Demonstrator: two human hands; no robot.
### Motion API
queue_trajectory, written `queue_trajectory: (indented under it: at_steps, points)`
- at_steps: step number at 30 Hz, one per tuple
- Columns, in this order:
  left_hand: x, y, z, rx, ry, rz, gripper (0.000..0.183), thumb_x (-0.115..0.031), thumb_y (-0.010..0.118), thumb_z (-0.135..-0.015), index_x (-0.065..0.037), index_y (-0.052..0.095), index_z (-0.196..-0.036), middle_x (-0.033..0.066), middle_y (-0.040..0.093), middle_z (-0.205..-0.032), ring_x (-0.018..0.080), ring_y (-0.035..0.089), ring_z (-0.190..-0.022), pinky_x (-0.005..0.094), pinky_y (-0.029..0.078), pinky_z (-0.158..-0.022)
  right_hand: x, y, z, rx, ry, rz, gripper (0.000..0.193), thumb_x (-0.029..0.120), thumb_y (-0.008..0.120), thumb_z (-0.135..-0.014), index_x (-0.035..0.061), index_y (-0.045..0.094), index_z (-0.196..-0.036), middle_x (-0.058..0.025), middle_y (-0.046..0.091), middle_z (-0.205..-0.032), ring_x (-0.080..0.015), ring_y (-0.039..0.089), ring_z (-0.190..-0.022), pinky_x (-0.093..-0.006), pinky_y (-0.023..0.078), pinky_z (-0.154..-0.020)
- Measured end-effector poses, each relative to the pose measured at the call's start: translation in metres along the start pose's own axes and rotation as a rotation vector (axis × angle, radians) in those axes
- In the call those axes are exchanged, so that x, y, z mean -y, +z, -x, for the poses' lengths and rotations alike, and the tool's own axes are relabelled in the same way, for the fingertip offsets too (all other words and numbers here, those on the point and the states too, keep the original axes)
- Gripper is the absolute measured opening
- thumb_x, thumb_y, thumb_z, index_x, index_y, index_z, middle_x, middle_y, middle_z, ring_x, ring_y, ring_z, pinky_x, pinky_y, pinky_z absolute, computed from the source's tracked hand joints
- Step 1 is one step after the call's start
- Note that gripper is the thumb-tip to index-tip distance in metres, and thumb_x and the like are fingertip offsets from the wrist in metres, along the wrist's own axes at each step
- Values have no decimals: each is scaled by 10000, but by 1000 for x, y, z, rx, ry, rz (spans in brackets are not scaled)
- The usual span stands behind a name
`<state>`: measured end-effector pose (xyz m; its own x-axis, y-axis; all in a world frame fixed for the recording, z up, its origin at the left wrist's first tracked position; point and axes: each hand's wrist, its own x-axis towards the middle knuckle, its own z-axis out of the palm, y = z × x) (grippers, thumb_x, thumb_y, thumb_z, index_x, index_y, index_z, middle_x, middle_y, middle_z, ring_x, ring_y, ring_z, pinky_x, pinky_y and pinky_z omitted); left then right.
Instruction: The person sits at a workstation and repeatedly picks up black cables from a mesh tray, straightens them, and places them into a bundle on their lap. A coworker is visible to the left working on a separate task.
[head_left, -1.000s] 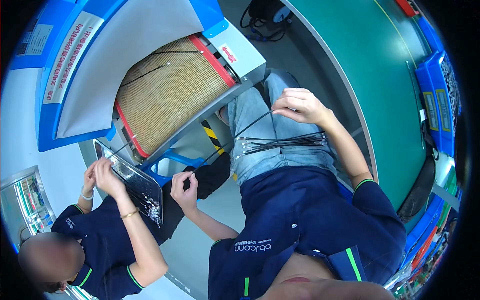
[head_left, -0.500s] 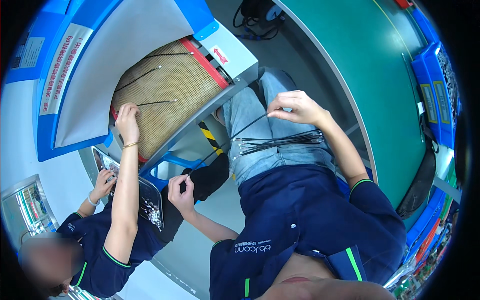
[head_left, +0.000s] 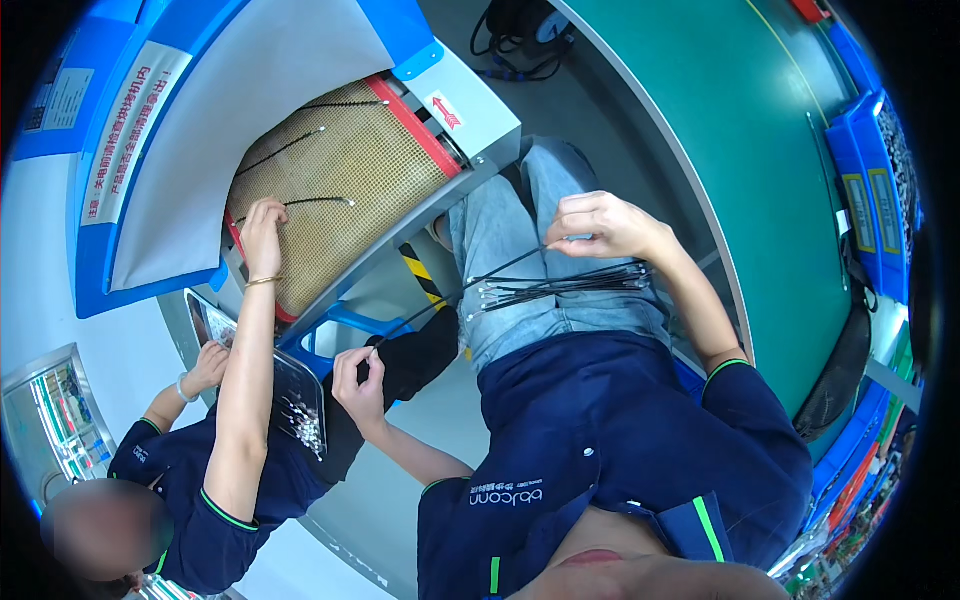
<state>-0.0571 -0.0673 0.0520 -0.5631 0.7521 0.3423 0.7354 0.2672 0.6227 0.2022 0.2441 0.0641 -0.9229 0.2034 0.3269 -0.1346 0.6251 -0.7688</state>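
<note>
A thin black cable (head_left: 462, 292) stretches at a slant between my two hands, above my lap. My left hand (head_left: 359, 386) pinches its lower end between thumb and fingertips. The upper end is pinched by my right hand (head_left: 604, 227), over my thigh. Across my jeans lies a bundle of similar black cables (head_left: 560, 286) with small pale ends, just below my right hand and apart from it.
To the left a co-worker's hand (head_left: 262, 235) is at a cable on the mesh conveyor belt (head_left: 360, 165) of a blue-and-white machine. The co-worker's lap bears a tray (head_left: 318, 390) of small parts. A green table (head_left: 700, 110) stands right, with blue bins (head_left: 870, 200).
My right hand has moved slightly right and down, still on the cable; my left hand has shifted slightly left. The co-worker's hand on the belt has moved a little right and up.
</note>
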Motion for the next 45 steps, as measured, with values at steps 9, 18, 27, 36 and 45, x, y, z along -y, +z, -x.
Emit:
queue_trajectory:
  at_steps: [9,18,27,36,45]
  points:
    - [2,4,-34,8,0,-56,119,59,663,-723,10,603,-813,108,619,-783,247,594,-709,325,479,-666,-9,8,-1,-112,59,86,82,83,692,-776,58,653,-844,-51,612,-779,-213,592,-707,-319,487,-646]
    - [75,26,-180,70,60,-114,121,-114,630,-842,-9,625,-902,127,617,-882,261,614,-832,344,471,-758,-34,52,-62,-422,126,254,124,98,732,-727,71,675,-834,-47,607,-809,-219,581,-779,-327,480,-692]
    - [151,45,-269,241,106,-159,159,-141,652,-826,-24,633,-932,119,593,-1017,281,589,-956,356,466,-835,-74,98,-122,-507,108,406,142,78,737,-703,80,650,-815,-46,579,-900,-241,561,-884,-371,440,-826]
    - [121,47,-258,-1,118,-141,419,-179,676,-820,-53,548,-1198,158,533,-1191,314,497,-1144,402,399,-976,-56,82,-92,-459,202,224,201,106,699,-769,69,654,-961,-73,588,-952,-263,558,-931,-351,460,-833]
    - [8,113,-63,205,-138,319,304,-45,635,-838,-11,561,-1130,118,605,-1106,239,573,-1052,332,424,-936,-39,57,41,434,658,143,239,249,696,-781,34,664,-883,-116,632,-897,-301,600,-921,-409,444,-863]
